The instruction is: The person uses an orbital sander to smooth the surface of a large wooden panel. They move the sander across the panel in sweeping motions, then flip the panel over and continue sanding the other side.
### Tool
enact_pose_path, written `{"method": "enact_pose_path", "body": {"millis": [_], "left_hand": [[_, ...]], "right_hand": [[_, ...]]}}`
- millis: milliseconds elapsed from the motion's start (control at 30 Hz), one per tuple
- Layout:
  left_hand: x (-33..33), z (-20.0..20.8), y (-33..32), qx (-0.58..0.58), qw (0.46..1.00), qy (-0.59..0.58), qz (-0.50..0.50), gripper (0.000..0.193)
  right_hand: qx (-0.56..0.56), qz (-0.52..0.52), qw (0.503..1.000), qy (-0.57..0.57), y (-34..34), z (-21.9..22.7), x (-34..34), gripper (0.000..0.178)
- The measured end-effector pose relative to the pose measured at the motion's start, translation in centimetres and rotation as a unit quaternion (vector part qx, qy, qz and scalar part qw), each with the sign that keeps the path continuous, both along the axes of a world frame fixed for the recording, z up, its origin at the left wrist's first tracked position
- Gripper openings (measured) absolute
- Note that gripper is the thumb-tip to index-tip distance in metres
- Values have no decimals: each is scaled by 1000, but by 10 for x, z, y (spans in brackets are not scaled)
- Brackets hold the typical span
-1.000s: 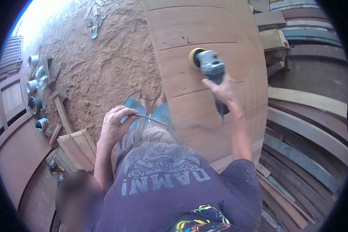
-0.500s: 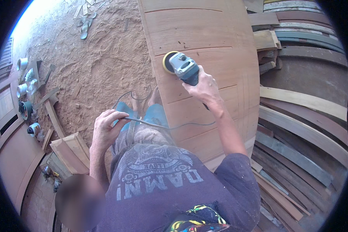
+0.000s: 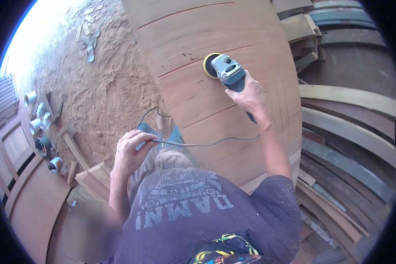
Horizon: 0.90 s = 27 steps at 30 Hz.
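Observation:
My right hand (image 3: pixel 250 97) is wrapped round the dark handle of an angle grinder (image 3: pixel 231 73) with a grey head. Its round pad with a yellow rim (image 3: pixel 210 66) rests on or just over a wooden door panel (image 3: pixel 207 97) with several dark grooves across it. Between the fingers of my left hand (image 3: pixel 134 147) is the tool's dark power cord (image 3: pixel 193 145). From there the cord runs slackly right, toward the grinder, and another stretch loops down past my legs. Whether the pad is spinning cannot be made out.
Stacked boards and planks (image 3: pixel 352 127) fill the right side. Sawdust and shavings (image 3: pixel 114 75) cover the ground at left. White rolls (image 3: pixel 31 99), a second power tool (image 3: pixel 56 164), wood offcuts (image 3: pixel 94 178) and a framed door (image 3: pixel 39 198) are farther left. A pair of sandals (image 3: pixel 90 47) lies beyond.
The grinder in my right hand has shifted right across the panel, away from its left edge. My left hand still holds the cord. The whole view has turned slightly.

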<state>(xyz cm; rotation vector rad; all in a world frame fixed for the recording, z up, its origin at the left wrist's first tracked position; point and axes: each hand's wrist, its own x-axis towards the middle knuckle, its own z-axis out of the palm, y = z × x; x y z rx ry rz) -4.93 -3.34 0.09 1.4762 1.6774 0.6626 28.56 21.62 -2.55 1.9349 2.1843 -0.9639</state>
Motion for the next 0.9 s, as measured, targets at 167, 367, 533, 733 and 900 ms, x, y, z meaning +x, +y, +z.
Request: {"method": "enact_pose_path", "body": {"millis": [167, 367, 533, 733, 900], "left_hand": [[12, 5, 21, -26, 999, -7, -28, 16], [23, 5, 46, -36, 998, 8, -58, 17], [34, 7, 67, -46, 995, 5, -88, 16], [48, 1, 90, -41, 990, 3, -134, 15], [59, 3, 103, -48, 988, 0, -147, 15]], "right_hand": [[-2, -43, 999, -14, 18, 10, 26, 59], [33, -78, 996, 31, 43, -7, 68, 55], [73, -105, 991, 26, 66, -15, 101, 60], [82, -141, 986, 34, 102, -30, 157, 62], [46, -182, 982, 13, 132, -19, 191, 64]]}}
